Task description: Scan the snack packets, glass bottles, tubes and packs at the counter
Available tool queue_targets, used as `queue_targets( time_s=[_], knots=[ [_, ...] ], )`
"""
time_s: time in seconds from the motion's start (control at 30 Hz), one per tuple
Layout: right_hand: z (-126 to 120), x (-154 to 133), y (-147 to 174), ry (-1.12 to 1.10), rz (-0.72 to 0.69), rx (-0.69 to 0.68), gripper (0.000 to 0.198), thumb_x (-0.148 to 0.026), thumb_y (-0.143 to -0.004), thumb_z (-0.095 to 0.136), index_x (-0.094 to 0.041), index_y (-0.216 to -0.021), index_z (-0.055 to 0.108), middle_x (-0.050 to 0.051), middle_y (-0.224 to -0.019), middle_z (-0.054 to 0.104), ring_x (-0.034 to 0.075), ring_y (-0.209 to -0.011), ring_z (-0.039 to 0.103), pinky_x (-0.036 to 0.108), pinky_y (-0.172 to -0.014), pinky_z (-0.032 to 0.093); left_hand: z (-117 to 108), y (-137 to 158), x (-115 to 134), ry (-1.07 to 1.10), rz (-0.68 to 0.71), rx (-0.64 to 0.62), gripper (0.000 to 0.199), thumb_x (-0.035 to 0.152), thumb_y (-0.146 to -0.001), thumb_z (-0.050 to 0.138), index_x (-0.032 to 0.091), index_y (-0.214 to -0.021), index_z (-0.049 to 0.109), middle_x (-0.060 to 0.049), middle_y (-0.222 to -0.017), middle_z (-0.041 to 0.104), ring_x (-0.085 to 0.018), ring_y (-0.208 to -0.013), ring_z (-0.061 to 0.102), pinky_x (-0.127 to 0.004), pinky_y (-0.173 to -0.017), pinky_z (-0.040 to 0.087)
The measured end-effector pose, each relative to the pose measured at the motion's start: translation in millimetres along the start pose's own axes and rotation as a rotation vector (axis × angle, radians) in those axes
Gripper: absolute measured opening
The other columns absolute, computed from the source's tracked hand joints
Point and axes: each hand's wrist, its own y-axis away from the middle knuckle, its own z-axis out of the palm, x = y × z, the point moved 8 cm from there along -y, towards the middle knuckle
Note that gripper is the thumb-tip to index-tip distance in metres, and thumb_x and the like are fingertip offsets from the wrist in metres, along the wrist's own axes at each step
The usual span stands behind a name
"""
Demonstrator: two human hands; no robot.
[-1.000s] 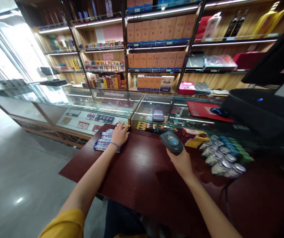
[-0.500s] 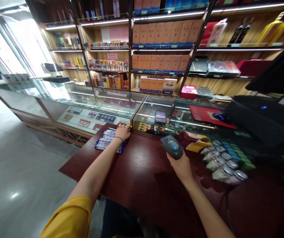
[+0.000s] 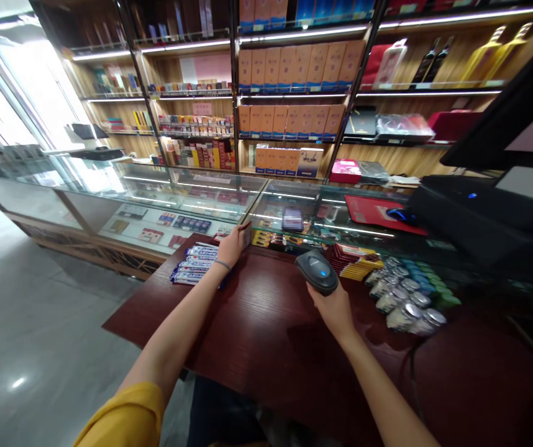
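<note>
My right hand (image 3: 334, 307) is wrapped round the handle of a black barcode scanner (image 3: 317, 271), whose blue light is lit. Near the table's far edge, my left hand (image 3: 232, 246) grips a thin flat packet (image 3: 246, 233), held up on edge. Fingers hide most of this packet, and its print cannot be read. Several blue-and-white wrapped snack bars (image 3: 196, 264) lie beside my left wrist. To the right of the scanner is a row of red-and-yellow packets (image 3: 353, 261). Small jars with silver lids (image 3: 404, 316) stand in rows further right.
The dark red wooden table (image 3: 257, 335) butts against a glass display counter (image 3: 192, 186). On the glass are a small device with a lit screen (image 3: 292, 219) and a red mat (image 3: 364, 213) with a mouse (image 3: 399, 215). A black monitor (image 3: 504, 118) rises at right. Stocked shelves line the back.
My left hand has raised the packet from beside the snack bars and tilted it on edge, moving slightly right. The scanner stays in my right hand. The view has shifted a little.
</note>
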Motion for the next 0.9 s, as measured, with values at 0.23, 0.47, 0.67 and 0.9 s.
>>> queue_targets(
  time_s=[0.23, 0.47, 0.67, 0.9],
  knots=[
    [-12.6, 2.2, 1.1, 0.007, -0.002, 0.048, 0.041, -0.044, -0.075, 0.069, -0.018, -0.106, 0.063, 0.009, -0.084, 0.075, 0.028, -0.076, 0.072, 0.033, -0.067, 0.052, 68.5, 54.7, 15.8, 1.377, -0.522, -0.039, 0.019, 0.028, -0.094, 0.054, 0.018, -0.11, 0.054, -0.006, -0.095, 0.071, -0.016, -0.076, 0.071, -0.037, -0.08, 0.059],
    [-31.1, 8.5, 2.7, 0.08, -0.007, 0.17, 0.047, -0.047, -0.074, 0.066, -0.02, -0.112, 0.061, 0.01, -0.089, 0.075, 0.029, -0.081, 0.072, 0.035, -0.069, 0.052, 118.3, 105.0, 25.4, 1.736, -0.624, -0.037, 0.028, 0.018, -0.084, 0.07, 0.022, -0.105, 0.052, -0.003, -0.098, 0.071, -0.016, -0.084, 0.072, -0.035, -0.083, 0.057],
    [-20.3, 2.3, 7.6, 0.292, 0.044, 0.009, 0.042, -0.042, -0.078, 0.065, -0.028, -0.116, 0.055, 0.005, -0.089, 0.075, 0.03, -0.087, 0.073, 0.03, -0.065, 0.048, 125.2, 105.2, 21.7, 1.741, -0.639, -0.046, 0.031, 0.013, -0.083, 0.069, 0.024, -0.105, 0.051, -0.002, -0.098, 0.07, -0.014, -0.084, 0.071, -0.037, -0.088, 0.056],
    [10.7, 4.9, 16.9, 0.52, -0.047, -0.216, 0.064, -0.032, -0.078, 0.068, -0.027, -0.136, 0.042, 0.004, -0.09, 0.076, 0.026, -0.071, 0.072, 0.026, -0.055, 0.037, 127.6, 103.9, 21.9, 1.743, -0.633, -0.039, 0.031, 0.011, -0.083, 0.067, 0.024, -0.105, 0.05, -0.002, -0.1, 0.069, -0.015, -0.088, 0.071, -0.037, -0.09, 0.055]
  ],
)
